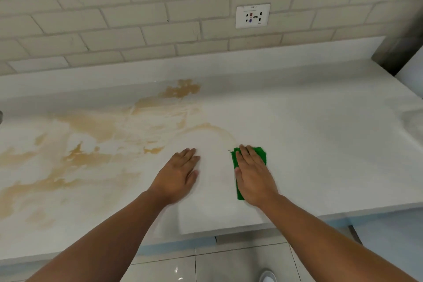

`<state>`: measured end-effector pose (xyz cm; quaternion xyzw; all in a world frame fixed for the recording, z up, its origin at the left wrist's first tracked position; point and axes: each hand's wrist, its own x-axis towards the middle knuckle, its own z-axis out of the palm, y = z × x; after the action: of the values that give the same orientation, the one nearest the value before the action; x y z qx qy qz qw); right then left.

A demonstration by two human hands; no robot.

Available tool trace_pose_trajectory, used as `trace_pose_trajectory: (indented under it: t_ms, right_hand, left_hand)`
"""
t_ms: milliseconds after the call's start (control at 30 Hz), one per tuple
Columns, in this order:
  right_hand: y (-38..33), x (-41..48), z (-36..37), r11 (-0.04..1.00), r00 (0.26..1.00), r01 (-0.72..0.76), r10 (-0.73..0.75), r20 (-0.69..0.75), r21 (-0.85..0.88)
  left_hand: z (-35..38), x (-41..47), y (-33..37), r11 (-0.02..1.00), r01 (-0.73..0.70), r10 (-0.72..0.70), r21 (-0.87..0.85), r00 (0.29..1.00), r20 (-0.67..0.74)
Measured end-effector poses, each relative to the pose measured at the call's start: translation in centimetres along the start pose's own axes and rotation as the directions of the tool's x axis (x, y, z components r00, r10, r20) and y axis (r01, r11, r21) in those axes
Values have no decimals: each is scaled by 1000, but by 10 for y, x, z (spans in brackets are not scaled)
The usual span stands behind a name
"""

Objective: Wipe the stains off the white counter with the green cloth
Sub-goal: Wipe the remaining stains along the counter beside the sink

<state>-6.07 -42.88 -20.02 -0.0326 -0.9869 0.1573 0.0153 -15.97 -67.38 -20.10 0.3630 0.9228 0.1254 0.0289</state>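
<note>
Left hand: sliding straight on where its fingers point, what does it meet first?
Left hand would likely cross bare counter, then reach the faint curved brown stain first.

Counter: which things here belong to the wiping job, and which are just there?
Job: cloth under the right hand, stains, counter, left hand flat on it.
Just there: socket, tiles, floor.

The tabletop (297,135) is a smooth white slab with a soft, low sheen — tan stains (91,135) lie matt and streaky toward its left edge. The green cloth (261,153) looks soft and fuzzy. Behind, pale brick-pattern wall tiles (114,14) look matt, slightly textured; the floor tiles (164,268) are glossy, reflective.
</note>
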Motion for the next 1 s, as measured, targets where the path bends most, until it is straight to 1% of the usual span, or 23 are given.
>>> trace_pose_trajectory:
  t_ms: [67,133,200,267,333,433,533,633,833,933,1000]
  right_hand:
    - [12,-9,-4,998,998,56,-56,16,36]
    - [23,-24,-8,991,1000,3,0,-28,136]
    - [30,-37,-10,986,996,-31,45,-82,161]
    - [31,-39,-10,997,997,-23,28,-72,71]
    - [28,-29,-10,998,999,-32,31,-14,-48]
    - [28,-3,-10,980,994,-97,102,23,-175]
    - [28,35,-8,965,991,-113,126,42,-235]
    - [22,75,-6,962,989,-102,125,78,-254]
    - [-16,149,3,967,991,48,-15,131,-251]
    - [-43,175,12,960,979,162,-128,156,-228]
    - [-52,177,14,947,961,248,-213,176,-207]
  left_hand:
    - [0,0,-8,999,-38,38,7,999,14]
    - [2,-1,-10,999,-45,46,-5,999,21]
    - [4,-4,-9,999,-36,36,-27,999,18]
    - [4,-4,-9,999,-36,37,-38,999,11]
    - [3,-4,-9,998,-40,41,-55,999,15]
    - [2,-5,-7,996,-27,29,-81,999,24]
    - [3,-5,-10,994,-18,18,-104,1000,2]
    - [5,-4,-12,996,-25,24,-89,1000,-6]
    - [9,-5,-11,996,-23,18,-84,999,-49]
    - [12,-6,-9,997,-11,2,-83,994,-105]
    - [13,-10,-9,995,-3,-10,-99,991,-130]
